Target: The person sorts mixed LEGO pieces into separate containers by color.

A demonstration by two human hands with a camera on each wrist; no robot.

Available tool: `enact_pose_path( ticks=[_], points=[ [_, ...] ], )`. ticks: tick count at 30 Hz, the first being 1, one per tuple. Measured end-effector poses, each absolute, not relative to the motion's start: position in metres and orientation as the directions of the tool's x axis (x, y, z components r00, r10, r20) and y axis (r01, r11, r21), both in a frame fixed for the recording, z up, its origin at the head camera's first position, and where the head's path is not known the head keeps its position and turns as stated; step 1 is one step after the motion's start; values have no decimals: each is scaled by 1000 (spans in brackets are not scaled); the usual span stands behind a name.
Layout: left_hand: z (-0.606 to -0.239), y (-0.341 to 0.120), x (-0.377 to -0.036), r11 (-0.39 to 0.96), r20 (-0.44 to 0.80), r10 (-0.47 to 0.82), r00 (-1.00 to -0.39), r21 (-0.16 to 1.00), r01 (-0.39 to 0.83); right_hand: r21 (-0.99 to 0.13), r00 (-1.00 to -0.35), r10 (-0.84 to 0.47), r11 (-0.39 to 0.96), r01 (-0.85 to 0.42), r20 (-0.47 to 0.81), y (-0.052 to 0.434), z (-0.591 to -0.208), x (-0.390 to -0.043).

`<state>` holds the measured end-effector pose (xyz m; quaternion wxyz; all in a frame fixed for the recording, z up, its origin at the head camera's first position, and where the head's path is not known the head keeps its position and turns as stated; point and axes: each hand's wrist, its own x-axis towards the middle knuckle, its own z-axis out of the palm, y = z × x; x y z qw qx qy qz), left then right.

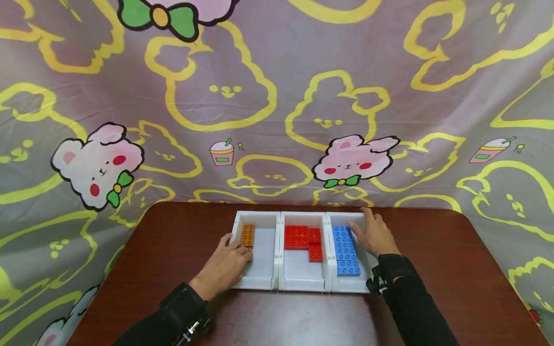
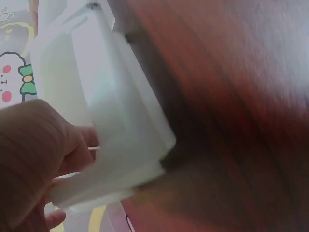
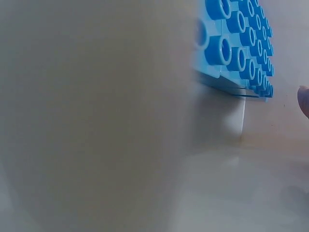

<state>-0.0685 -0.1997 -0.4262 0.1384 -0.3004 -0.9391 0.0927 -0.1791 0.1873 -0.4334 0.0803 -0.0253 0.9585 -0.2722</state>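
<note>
Three white bins stand side by side on the table, edges meeting. The left bin (image 1: pixel 265 264) has orange building bricks (image 1: pixel 247 234) along its left wall. Red building bricks (image 1: pixel 296 237) lie in the middle bin (image 1: pixel 296 275), and blue building bricks (image 1: pixel 345 247) in the right bin (image 1: pixel 346 285). My left hand (image 1: pixel 226 265) grips the left bin's outer wall, with fingers on both sides of it in the left wrist view; it partly hides the orange bricks. My right hand (image 1: pixel 375 235) holds the right bin's outer wall near its far corner, thumb on the inside.
The brown table (image 1: pixel 173 245) reaches back to a hanging cloth (image 1: pixel 268 105) printed with cartoon animals, which also closes in both sides. The bins sit near the table's far edge. Dark bands with devices are on both wrists.
</note>
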Motion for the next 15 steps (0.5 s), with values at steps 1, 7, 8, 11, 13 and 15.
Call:
enact_pose_path(
  ticks=[1, 7, 8, 11, 13, 15],
  points=[
    [-425, -200, -68, 803, 190, 588, -786, -252, 540, -525, -986, -90, 851, -3, -142, 188, -434, -179],
    [-429, -201, -69, 798, 218, 595, -774, -272, 537, -519, -986, -79, 855, 9, -148, 189, -436, -180],
    [-430, -201, -69, 799, 231, 594, -771, -281, 531, -520, -986, -79, 854, 10, -149, 188, -436, -181],
    [-432, -199, -70, 806, 254, 584, -771, -292, 515, -524, -986, -79, 852, 9, -146, 187, -436, -181],
    [-432, -197, -72, 809, 261, 582, -770, -287, 513, -525, -987, -79, 851, 5, -138, 186, -437, -180],
    [-431, -194, -74, 808, 265, 584, -768, -286, 516, -525, -988, -76, 851, 4, -131, 186, -437, -180]
  ],
)
